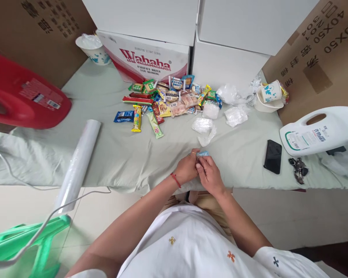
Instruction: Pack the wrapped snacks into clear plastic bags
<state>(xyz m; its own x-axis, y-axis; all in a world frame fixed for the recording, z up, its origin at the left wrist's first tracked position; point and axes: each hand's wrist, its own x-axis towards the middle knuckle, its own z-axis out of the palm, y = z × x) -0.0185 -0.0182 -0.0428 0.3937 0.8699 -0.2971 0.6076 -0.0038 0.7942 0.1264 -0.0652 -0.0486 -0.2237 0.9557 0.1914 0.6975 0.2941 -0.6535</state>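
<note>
My left hand (187, 168), with a red string bracelet and a ring, is closed at the table's front edge. Against it my right hand (210, 175) is closed too, fingers curled inward. Between them a small light-blue packet (203, 153) pokes out, shiny like clear plastic; most of it is hidden by the fingers. Just beyond the hands lie crumpled clear plastic bags (202, 125). Farther back is a heap of wrapped snacks (178, 108), with a green stick packet (155, 125) and a yellow one (137, 119) at its near side.
A Wahaha carton (150, 61) and white boxes (234, 23) stand behind. On the left are a red jug (26, 96) and a plastic film roll (81, 162). To the right lie a phone (273, 156), keys (298, 170), a white detergent bottle (321, 129) and paper cups (270, 92).
</note>
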